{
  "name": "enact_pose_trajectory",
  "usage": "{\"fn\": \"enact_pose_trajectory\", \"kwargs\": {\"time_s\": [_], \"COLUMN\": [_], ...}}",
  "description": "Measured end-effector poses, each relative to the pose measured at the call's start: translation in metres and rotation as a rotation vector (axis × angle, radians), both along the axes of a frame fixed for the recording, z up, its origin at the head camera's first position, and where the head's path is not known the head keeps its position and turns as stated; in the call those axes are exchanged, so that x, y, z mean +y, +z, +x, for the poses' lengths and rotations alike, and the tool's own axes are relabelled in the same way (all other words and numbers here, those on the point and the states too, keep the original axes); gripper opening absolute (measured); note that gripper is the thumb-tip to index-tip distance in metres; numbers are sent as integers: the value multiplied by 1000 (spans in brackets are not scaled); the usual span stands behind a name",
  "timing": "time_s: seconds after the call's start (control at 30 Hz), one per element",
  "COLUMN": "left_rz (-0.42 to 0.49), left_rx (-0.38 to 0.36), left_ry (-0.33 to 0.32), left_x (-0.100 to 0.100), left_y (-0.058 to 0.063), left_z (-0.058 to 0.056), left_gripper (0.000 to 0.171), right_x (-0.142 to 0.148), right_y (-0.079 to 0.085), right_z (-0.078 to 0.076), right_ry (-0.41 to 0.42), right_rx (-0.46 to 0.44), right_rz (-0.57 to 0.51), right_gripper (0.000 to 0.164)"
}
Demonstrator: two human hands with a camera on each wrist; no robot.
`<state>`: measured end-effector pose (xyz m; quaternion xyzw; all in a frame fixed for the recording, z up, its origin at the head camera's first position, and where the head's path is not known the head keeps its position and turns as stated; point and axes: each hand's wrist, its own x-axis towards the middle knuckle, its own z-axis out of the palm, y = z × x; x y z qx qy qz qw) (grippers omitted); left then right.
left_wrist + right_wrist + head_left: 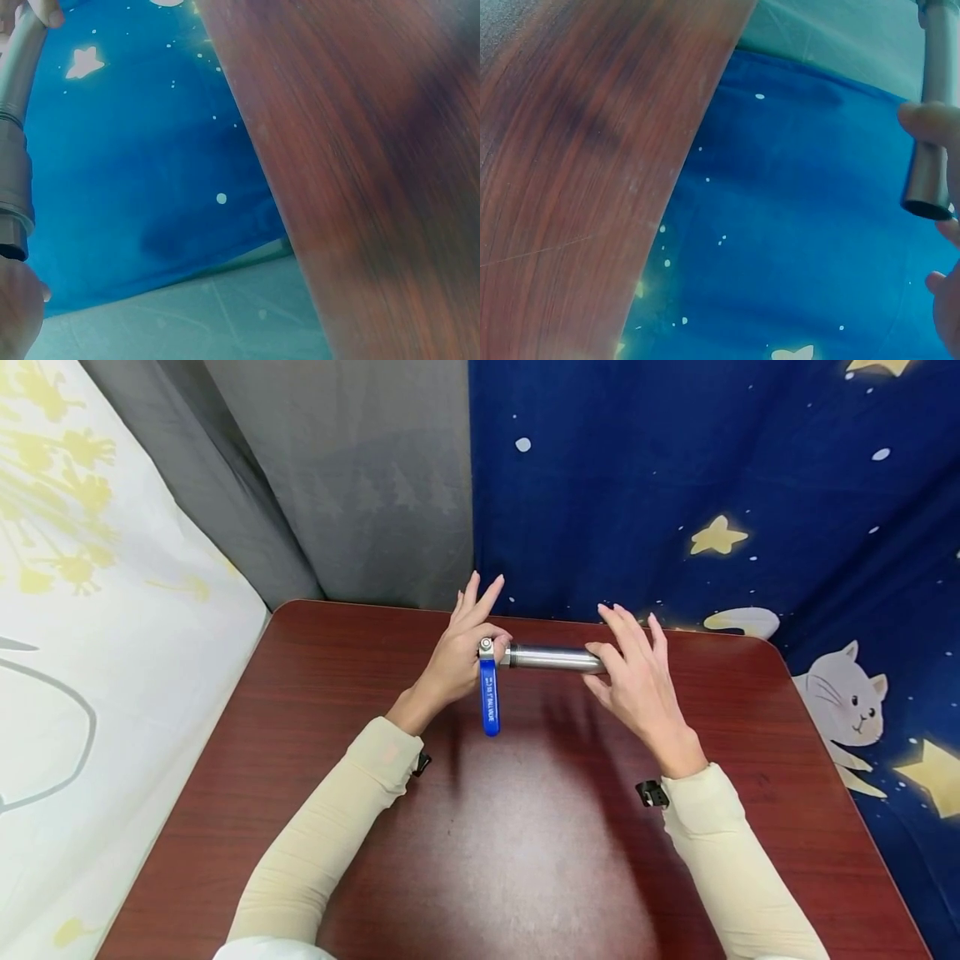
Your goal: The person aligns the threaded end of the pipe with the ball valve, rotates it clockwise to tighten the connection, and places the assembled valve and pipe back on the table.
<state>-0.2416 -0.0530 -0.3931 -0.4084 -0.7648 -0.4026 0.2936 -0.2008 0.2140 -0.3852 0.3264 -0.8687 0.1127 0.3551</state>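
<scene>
**Ball valve and steel pipe, end to end, held above the table**

Pipe (551, 657): long axis left to right, in line with the valve (487, 652), threads showing at the joint; both raised over the far part of the table (525, 852). The joint lies just beside your left hand (453, 664), which grips the valve, upper fingers extended. Blue lever (490, 702): points back toward you. Your right hand (637, 685): farther from the joint, thumb and forefinger pinching the pipe near its open end, other fingers raised.
</scene>
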Motion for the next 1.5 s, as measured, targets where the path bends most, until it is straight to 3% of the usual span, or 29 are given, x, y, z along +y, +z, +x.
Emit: {"fn": "enact_pose_trajectory", "kwargs": {"time_s": [0.23,0.67,0.93,1.3,1.5], "left_rz": [-46,70,67,56,70], "left_rx": [-3,-26,-24,21,-2], "left_ry": [7,11,9,22,25], "left_x": [-5,-4,-3,1,-1], "left_y": [0,-1,1,-4,-6], "left_z": [0,1,2,0,2], "left_gripper": [15,14,15,13,12], "right_x": [-2,-2,-4,0,-5], "right_y": [0,-3,-2,4,0], "right_z": [-3,-1,1,5,5], "right_ry": [35,-42,-64,-87,-127], "right_rx": [-46,-37,-18,-186,-184], "right_rz": [23,-44,-70,23,-23], "right_gripper": [36,44,34,37,43]}}
